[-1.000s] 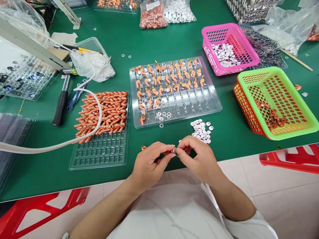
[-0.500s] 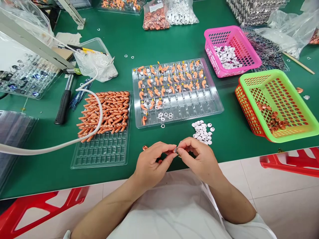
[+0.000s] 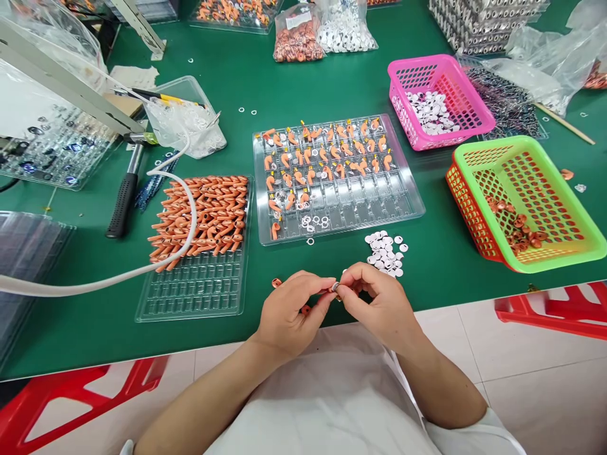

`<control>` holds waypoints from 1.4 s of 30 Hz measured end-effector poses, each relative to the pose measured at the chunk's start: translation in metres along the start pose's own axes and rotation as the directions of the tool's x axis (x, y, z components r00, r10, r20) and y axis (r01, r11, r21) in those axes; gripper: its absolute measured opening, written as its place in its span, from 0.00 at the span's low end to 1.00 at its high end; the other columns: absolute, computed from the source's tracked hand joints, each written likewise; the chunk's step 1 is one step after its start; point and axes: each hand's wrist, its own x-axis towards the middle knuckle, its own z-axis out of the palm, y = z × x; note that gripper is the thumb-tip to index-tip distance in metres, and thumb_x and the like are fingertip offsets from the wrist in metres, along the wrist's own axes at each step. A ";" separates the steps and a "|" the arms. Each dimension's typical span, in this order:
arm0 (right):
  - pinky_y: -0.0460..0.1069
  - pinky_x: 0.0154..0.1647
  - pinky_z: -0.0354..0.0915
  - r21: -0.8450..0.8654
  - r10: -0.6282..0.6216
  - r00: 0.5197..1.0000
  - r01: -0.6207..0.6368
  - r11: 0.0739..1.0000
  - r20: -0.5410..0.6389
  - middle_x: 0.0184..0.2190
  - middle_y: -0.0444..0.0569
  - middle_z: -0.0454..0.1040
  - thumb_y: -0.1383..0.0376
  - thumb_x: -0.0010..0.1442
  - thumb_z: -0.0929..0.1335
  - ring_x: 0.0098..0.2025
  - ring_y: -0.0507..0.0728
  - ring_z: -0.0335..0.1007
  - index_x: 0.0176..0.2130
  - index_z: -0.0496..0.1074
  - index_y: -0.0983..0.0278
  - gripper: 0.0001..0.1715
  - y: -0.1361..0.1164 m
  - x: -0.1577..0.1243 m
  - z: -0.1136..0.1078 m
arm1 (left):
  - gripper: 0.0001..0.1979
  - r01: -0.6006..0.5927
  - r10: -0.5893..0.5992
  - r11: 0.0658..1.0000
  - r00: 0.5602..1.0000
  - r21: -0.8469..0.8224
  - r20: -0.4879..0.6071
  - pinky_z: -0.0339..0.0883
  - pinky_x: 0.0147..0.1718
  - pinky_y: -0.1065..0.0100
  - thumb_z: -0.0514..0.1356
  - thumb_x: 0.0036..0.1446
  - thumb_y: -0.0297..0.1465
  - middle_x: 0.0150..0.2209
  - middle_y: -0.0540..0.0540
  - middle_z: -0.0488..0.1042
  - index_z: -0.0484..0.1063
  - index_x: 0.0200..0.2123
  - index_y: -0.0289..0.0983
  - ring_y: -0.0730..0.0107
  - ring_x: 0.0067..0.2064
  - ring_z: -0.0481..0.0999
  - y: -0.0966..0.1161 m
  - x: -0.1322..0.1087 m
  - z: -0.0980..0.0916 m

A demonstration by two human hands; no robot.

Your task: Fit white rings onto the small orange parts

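My left hand and my right hand meet at the table's near edge, fingertips pinched together on one small orange part with a silvery ring. Just beyond my right hand lies a pile of small white discs. A clear compartment tray further back holds several orange parts in its far rows and a few white rings. Left of it, a second clear tray carries a heap of orange tube pieces. Two loose orange bits lie beside my left hand.
At right stand a green basket over an orange one with orange parts, and a pink basket with white discs. A hammer, a white hose and plastic bags sit at left. Red stools flank my lap.
Both hands stay pinched on the small part with only slight finger movement. The view has tilted a little, so the table items sit slightly lower in frame.
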 end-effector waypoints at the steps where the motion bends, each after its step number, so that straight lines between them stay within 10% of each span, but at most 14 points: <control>1: 0.47 0.30 0.64 -0.006 -0.019 1.000 0.019 1.000 0.000 0.30 0.43 0.72 0.67 0.60 0.68 0.31 0.52 0.68 0.31 0.69 0.61 0.04 0.000 0.000 0.000 | 0.09 -0.009 0.009 1.000 1.000 0.008 -0.001 0.71 0.34 0.71 0.63 0.60 0.22 0.32 0.48 0.80 0.74 0.44 0.37 0.72 0.33 0.77 0.000 0.000 0.000; 18: 0.48 0.32 0.60 -0.194 -0.273 0.956 0.290 0.937 0.108 0.31 0.45 0.68 0.72 0.64 0.64 0.32 0.52 0.63 0.32 0.67 0.62 0.09 -0.001 0.000 -0.009 | 0.12 -0.047 0.052 0.998 0.993 -0.047 0.101 0.71 0.34 0.70 0.61 0.62 0.21 0.33 0.47 0.80 0.74 0.48 0.36 0.71 0.34 0.77 -0.008 -0.002 -0.002; 42: 0.47 0.29 0.63 0.219 0.146 0.951 -0.209 0.953 0.273 0.28 0.42 0.73 0.60 0.59 0.71 0.29 0.52 0.66 0.31 0.70 0.62 0.09 -0.003 0.009 -0.008 | 0.11 0.021 -0.013 0.994 0.998 -0.111 0.069 0.72 0.33 0.70 0.60 0.61 0.20 0.32 0.46 0.81 0.76 0.44 0.38 0.69 0.34 0.78 0.005 -0.003 -0.010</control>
